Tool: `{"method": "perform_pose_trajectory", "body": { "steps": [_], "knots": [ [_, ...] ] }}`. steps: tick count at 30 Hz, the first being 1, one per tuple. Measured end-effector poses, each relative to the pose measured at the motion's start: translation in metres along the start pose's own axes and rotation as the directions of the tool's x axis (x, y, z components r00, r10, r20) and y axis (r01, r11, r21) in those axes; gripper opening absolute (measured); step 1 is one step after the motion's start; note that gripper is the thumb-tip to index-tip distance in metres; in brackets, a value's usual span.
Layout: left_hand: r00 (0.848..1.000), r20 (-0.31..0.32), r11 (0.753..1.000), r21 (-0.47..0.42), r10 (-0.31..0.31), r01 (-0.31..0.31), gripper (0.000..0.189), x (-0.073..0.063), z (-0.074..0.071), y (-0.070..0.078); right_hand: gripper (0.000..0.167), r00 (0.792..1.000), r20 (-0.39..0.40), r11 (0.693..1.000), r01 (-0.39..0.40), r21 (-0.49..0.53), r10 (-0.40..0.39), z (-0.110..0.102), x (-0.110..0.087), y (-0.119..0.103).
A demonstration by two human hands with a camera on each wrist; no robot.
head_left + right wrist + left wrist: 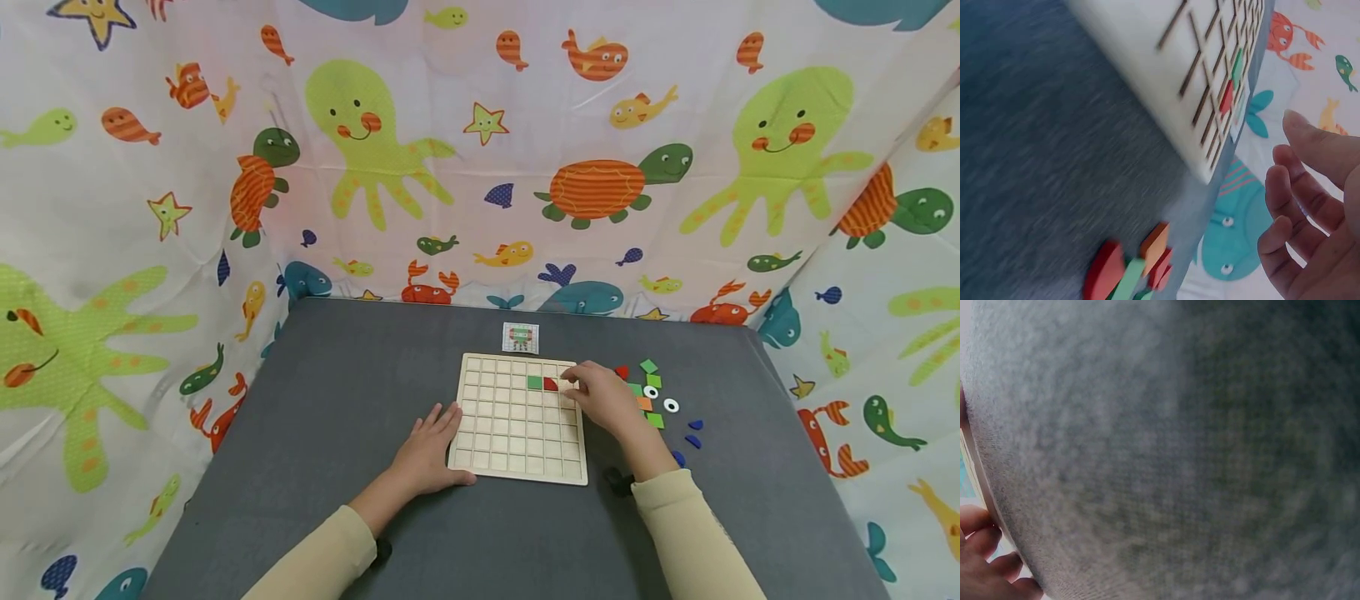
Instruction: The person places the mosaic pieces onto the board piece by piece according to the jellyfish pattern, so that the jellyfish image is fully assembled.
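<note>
A wooden grid board lies on the grey table, a green square and a red piece side by side in its upper cells. My left hand rests against the board's left edge, fingers spread and thumb by the bottom left corner. In the left wrist view only a few fingers show at the edge. Over the board's upper right side is my right hand. The right wrist view shows its thumb and fingers apart and loosely bent, with nothing between them.
Right of the board lie several loose pieces, among them an orange square, a white ring and a blue piece. A small printed card lies behind the board. A sea-animal curtain hangs around the table.
</note>
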State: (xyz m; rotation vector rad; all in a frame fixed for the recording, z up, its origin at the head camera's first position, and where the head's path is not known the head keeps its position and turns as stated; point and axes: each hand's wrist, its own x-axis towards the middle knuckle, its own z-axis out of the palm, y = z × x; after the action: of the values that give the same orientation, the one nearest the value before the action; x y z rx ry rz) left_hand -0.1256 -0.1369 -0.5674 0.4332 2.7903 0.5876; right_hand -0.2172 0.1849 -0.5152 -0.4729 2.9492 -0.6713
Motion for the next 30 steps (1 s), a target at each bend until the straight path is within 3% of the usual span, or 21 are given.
{"method": "perform_pose_trajectory", "body": {
  "steps": [11, 23, 30],
  "knots": [
    [1.0, 0.008, 1.0, 0.015, -0.016, 0.016, 0.117, 0.001, 0.003, -0.002, 0.031, 0.998, -0.066, 0.998, -0.014, 0.058, 0.018, -0.01, -0.036, 0.032],
    [1.0, 0.014, 1.0, 0.007, -0.013, 0.012, 0.117, 0.002, 0.003, -0.001, 0.03, 0.992, -0.101, 0.995, -0.073, 0.072, 0.08, -0.025, -0.071, 0.075],
    [1.0, 0.001, 1.0, 0.003, -0.006, 0.006, 0.117, 0.001, 0.004, -0.002, 0.034, 0.984, -0.096, 0.986, -0.141, 0.091, 0.149, -0.032, -0.082, 0.095]
  ]
}}
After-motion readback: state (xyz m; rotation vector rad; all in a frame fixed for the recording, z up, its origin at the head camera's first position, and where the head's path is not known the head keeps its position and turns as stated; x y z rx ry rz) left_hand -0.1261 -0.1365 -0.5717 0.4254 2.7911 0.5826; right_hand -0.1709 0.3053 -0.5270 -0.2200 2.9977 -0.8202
